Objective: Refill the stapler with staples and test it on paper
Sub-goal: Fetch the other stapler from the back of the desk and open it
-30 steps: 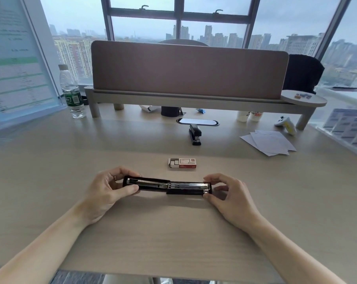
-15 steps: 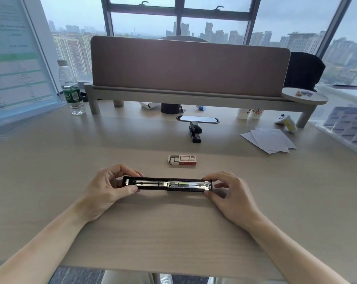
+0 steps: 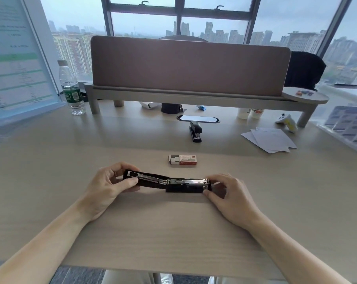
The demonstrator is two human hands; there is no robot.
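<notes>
A black stapler (image 3: 179, 184) lies unfolded across the desk in front of me, its metal staple channel facing up. My left hand (image 3: 110, 185) grips the left half, which is tilted slightly upward. My right hand (image 3: 226, 193) pinches the right end between thumb and fingers. A red and white staple box (image 3: 182, 160), open at its left end, sits just beyond the stapler. A loose fan of white paper sheets (image 3: 270, 139) lies at the right rear of the desk.
A second black stapler (image 3: 195, 131) stands further back near a desk cable slot (image 3: 198, 119). A water bottle (image 3: 71, 89) is at the left, a raised shelf with a brown divider panel (image 3: 189, 66) at the back, a white and yellow gadget (image 3: 287, 121) at the right.
The left half of the stapler has lifted a little at the hinge; before, the two halves lay flat in one line. Both hands keep their grip at the ends.
</notes>
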